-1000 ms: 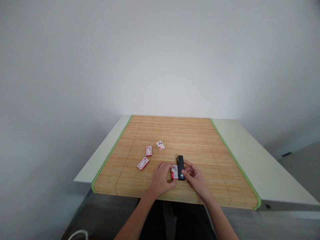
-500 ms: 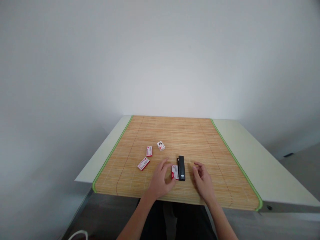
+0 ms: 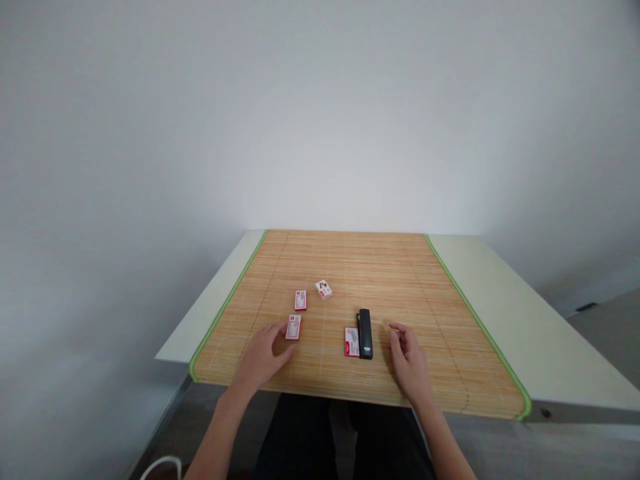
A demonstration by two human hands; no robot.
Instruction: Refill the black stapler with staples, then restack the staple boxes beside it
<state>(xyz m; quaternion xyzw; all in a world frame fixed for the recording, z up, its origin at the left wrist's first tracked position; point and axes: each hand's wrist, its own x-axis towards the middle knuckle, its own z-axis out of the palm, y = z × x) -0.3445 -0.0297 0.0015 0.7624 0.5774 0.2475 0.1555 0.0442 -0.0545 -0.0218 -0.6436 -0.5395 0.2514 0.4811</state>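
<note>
My left hand is at the left of the mat, thumb and fingers apart at the left side of a small red-and-white box. Its fingertips are at the box's edge; I cannot tell if they touch it. Right of the middle lies a black stapler, lengthwise towards me. Another red-and-white box lies flat against its left side. My right hand rests on the mat to the right of the stapler, fingers loosely curled with a gap to the thumb, holding nothing.
Farther back lie a third red-and-white box and a white box with a dark picture. A bamboo mat with green edging covers the middle of a white table. A plain wall stands behind.
My left hand has moved left from the box beside the stapler to the nearest box on the left. That box has turned from slanted to nearly straight and shifted slightly right.
</note>
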